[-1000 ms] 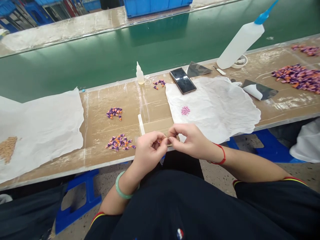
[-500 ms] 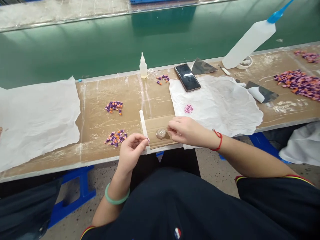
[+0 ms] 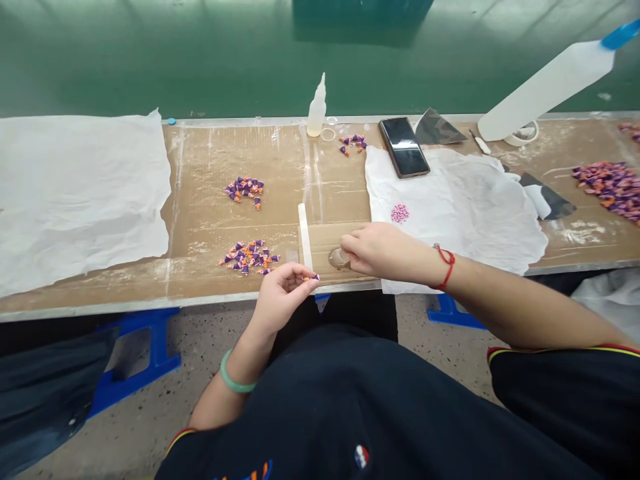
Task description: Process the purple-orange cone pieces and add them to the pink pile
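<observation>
My left hand (image 3: 283, 297) pinches a small purple-and-white figure piece (image 3: 315, 277) between thumb and fingertips, at the table's front edge. My right hand (image 3: 377, 250) is closed with its fingertips over the right side of a small round clear blob or dish (image 3: 339, 259); what those fingers hold, if anything, is hidden. That round item sits on a cardboard piece (image 3: 325, 235), with a white strip (image 3: 305, 230) lying along its left side. Left of my left hand lies a pile of purple-and-orange pieces (image 3: 247, 257), and a second pile (image 3: 244, 189) is farther back.
A small dropper bottle (image 3: 317, 110) stands at the back near a few loose pieces (image 3: 353, 143). Tiny pink bits (image 3: 400, 213) lie on a white sheet (image 3: 460, 200), beside a phone (image 3: 404, 147). A large white bottle (image 3: 545, 90) leans over a tape roll (image 3: 523, 135). Another white sheet (image 3: 80, 193) covers the left.
The view has shifted, so the table's things sit differently in the picture. My right hand has moved down onto the round item and now covers part of it. My left hand keeps its pinch.
</observation>
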`<state>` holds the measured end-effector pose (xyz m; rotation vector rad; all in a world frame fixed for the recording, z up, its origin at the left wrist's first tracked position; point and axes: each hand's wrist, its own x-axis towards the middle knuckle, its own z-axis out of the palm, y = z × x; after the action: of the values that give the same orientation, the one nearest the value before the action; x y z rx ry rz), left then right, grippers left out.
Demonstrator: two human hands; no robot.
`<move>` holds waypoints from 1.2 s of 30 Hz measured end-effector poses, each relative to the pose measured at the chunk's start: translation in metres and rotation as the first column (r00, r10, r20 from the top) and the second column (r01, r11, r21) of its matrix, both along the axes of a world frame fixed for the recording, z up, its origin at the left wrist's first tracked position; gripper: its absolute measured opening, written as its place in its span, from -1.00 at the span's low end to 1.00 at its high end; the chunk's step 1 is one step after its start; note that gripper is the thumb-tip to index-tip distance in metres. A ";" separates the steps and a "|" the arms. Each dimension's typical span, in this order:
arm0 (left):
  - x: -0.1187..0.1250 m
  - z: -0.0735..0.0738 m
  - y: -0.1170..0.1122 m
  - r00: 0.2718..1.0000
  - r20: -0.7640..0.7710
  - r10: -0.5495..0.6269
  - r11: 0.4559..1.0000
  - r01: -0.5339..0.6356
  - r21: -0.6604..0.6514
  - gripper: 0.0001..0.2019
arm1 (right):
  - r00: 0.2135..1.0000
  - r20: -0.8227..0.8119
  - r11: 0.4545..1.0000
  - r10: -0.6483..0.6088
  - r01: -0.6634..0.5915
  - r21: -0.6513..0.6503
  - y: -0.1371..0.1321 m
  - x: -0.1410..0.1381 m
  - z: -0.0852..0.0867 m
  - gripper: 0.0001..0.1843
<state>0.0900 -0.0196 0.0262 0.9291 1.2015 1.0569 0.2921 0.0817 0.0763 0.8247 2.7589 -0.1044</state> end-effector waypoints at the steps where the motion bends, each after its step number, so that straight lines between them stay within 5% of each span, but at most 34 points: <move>1: 0.000 -0.001 0.000 1.000 0.009 0.003 1.000 -0.003 0.001 -0.76 | 1.000 0.018 1.000 -0.004 0.004 -0.005 0.000 -0.001 0.000 -0.85; 6: 0.001 -0.004 -0.001 0.998 0.056 0.025 1.000 -0.025 0.006 -0.79 | 0.997 -0.058 0.997 -0.054 0.051 -0.062 0.000 -0.002 0.002 -0.80; 9: 0.002 0.001 -0.001 0.990 0.132 0.057 0.998 -0.060 0.017 -0.79 | 0.935 -0.300 0.953 -0.191 0.104 -0.283 -0.003 0.001 0.009 -0.79; 11: 0.004 0.008 -0.002 0.978 0.193 0.082 0.995 -0.090 0.035 -0.76 | 0.830 -0.427 0.846 -0.360 0.098 -0.524 -0.009 0.002 0.016 -0.81; 13: 0.006 0.017 -0.003 0.966 0.245 0.084 0.993 -0.102 0.062 -0.76 | 0.720 -0.436 0.670 -0.540 0.054 -0.740 -0.017 0.002 0.023 -0.81; 15: 0.009 0.026 -0.004 0.959 0.276 0.063 0.991 -0.094 0.101 -0.80 | 0.650 -0.390 0.515 -0.652 0.003 -0.857 -0.026 0.001 0.029 -0.81; 17: 0.013 0.034 -0.004 0.956 0.292 0.034 0.988 -0.076 0.133 -0.83 | 0.623 -0.367 0.452 -0.691 -0.024 -0.892 -0.033 0.000 0.035 -0.82; 27: 0.020 0.044 -0.007 0.958 0.285 0.018 0.977 -0.077 0.199 -0.90 | 0.608 -0.501 0.604 -0.617 -0.043 -0.796 -0.042 0.001 0.044 -0.88; 36: 0.023 0.045 -0.007 0.957 0.290 0.005 0.972 -0.073 0.223 -0.89 | 0.621 -0.555 0.678 -0.554 -0.050 -0.733 -0.042 0.004 0.042 -0.89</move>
<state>0.1131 -0.0265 0.0710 0.8939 0.8697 1.3362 0.2958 0.0395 0.1185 1.1248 2.7614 -1.8417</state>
